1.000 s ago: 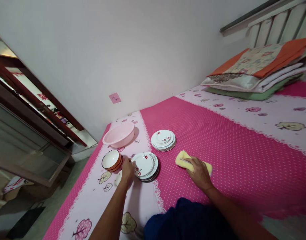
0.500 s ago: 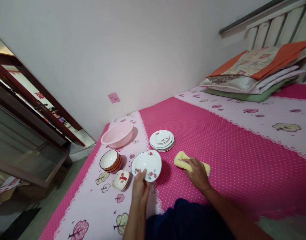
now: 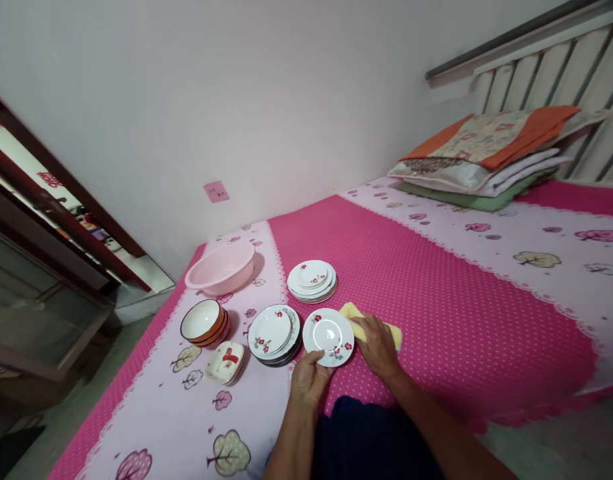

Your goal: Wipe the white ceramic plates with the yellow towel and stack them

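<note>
My left hand (image 3: pixel 309 377) grips the near rim of a small white plate with red flowers (image 3: pixel 328 335), holding it just above the pink bedspread. My right hand (image 3: pixel 377 343) lies closed over a yellow sponge (image 3: pixel 392 331) right beside the plate's right edge. To the left of the held plate rests a stack of flowered plates (image 3: pixel 275 333). Another stack of white plates (image 3: pixel 312 280) sits farther back.
A pink basin (image 3: pixel 219 268) stands near the wall. An orange-rimmed bowl (image 3: pixel 202 322) and a small square dish (image 3: pixel 226 361) sit at the left. Folded pillows and bedding (image 3: pixel 486 155) lie by the headboard at back right. The bed edge drops off on the left.
My left hand lifted a plate off the near stack and carried it right, next to the sponge. My right hand stayed on the sponge. The view shifted slightly.
</note>
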A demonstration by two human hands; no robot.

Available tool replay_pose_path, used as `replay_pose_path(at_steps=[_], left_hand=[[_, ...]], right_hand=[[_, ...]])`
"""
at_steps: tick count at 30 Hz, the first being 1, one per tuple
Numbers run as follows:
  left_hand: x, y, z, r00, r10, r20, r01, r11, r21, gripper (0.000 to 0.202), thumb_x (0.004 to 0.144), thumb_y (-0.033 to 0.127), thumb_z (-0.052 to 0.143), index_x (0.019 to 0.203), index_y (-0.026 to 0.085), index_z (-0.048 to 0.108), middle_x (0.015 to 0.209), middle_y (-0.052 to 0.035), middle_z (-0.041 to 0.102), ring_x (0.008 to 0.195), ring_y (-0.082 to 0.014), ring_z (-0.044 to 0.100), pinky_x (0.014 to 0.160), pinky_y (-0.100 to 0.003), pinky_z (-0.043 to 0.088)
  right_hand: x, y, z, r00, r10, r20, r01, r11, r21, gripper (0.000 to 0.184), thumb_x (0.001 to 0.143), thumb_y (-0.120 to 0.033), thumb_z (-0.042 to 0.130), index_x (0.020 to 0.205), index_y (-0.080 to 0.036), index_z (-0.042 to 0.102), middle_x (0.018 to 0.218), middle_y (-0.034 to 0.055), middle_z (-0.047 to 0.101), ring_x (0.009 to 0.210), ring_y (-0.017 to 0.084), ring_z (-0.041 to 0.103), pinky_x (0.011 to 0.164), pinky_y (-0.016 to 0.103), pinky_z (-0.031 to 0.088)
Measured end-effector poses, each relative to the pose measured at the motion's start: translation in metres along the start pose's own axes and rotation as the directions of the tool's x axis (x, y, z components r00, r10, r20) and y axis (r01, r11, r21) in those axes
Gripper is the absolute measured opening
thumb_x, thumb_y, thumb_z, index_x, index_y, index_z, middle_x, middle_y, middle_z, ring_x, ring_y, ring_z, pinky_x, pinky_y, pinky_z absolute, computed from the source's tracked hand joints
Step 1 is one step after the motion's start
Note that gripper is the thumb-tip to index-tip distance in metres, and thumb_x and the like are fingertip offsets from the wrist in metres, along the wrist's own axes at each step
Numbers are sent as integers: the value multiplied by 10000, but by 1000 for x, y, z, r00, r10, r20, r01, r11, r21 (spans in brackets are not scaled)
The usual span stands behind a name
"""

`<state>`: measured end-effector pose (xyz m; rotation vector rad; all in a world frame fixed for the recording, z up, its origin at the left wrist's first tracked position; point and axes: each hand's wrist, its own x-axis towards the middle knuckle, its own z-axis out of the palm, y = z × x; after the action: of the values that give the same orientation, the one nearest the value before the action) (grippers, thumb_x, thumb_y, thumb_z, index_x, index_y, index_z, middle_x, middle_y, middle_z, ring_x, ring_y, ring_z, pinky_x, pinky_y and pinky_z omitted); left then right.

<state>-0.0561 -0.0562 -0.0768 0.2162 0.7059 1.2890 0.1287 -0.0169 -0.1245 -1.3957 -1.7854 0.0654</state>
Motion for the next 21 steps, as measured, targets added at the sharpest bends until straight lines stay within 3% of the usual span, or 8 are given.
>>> replay_pose_path(at_steps=[4,11,15,18,21], left_hand=[[0,-7,-7,999,-18,49,20,998,-58,797,751,-28,544,1503,225,470,1340,-107,700,1220,-309,663,1128,-537,447],[-7,-13,-18,996,-3,86,15,991,-130,665,886,70,470,1531,232,441,1380,-111,674,1311,-286,596,1182,-546,355],[-9,-10,-18,995,5,95,10,988,-156,496,1022,303,429,1515,268,469,1391,-97,668,1361,-271,549,1188,-523,342],[-10,-9,-17,995,20,100,-3,986,-169,534,1017,526,413,1497,305,493,1400,-76,665,1378,-266,532,1189,-499,346],[-10,-9,-17,996,19,86,-4,985,-173,554,1012,560,383,1497,318,493,1384,-72,676,1361,-260,549,1179,-484,364]], right_hand=[[1,-1,1,1000,-1,-16,0,1000,-24,280,932,-232,575,1197,-195,654,1197,117,676,1105,287,594,943,412,426],[-1,-10,-3,1000,11,11,-10,997,-76,328,895,-242,629,1219,-195,634,1264,141,646,1167,312,561,992,442,406],[-2,-14,-6,998,30,57,-24,994,-102,394,880,-192,616,1274,-203,612,1327,151,611,1198,322,539,993,446,400],[0,-13,-10,994,51,98,-41,994,-103,448,839,-93,583,1268,-208,633,1271,146,639,1122,307,573,942,422,420],[1,-10,-20,989,96,116,-87,993,-86,437,834,-67,550,1233,-198,671,1141,148,674,1027,299,605,892,404,439]])
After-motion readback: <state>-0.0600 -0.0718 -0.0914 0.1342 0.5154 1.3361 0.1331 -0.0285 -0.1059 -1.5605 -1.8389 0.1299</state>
